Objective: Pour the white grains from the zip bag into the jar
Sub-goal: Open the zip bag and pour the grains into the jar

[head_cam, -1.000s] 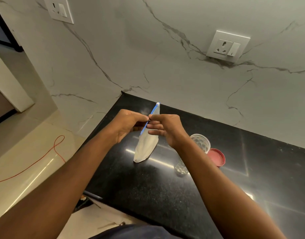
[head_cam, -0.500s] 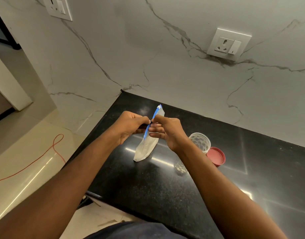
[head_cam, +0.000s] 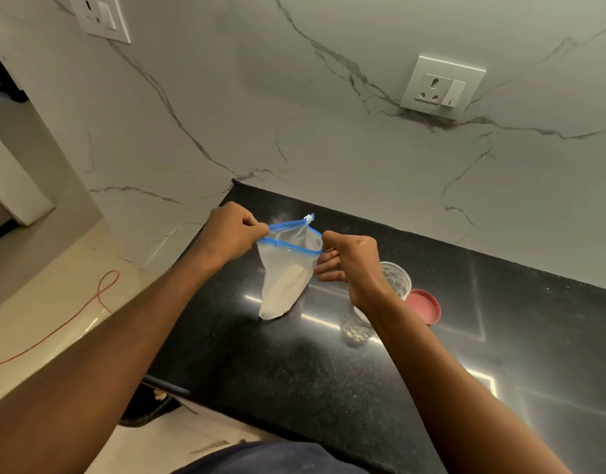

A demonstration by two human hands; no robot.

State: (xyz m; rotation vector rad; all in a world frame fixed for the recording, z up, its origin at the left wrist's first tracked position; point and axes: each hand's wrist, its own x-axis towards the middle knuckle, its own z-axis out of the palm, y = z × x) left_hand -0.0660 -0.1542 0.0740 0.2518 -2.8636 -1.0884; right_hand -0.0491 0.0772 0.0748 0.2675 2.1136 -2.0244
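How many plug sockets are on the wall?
2: one socket at the top left, cut by the frame edge, one socket upper right above the counter. More may lie outside the view.

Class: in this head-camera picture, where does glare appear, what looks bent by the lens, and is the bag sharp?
Head view: bright light streaks glare on the black counter near the jar; the wide lens tilts the marble wall and its socket; the zip bag, between left hand and right hand, is fairly sharp.

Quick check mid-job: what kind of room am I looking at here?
Most likely a home kitchen: a polished black stone countertop, a white marble-veined wall with a white wall socket, and a clear plastic jar beside its red round lid.
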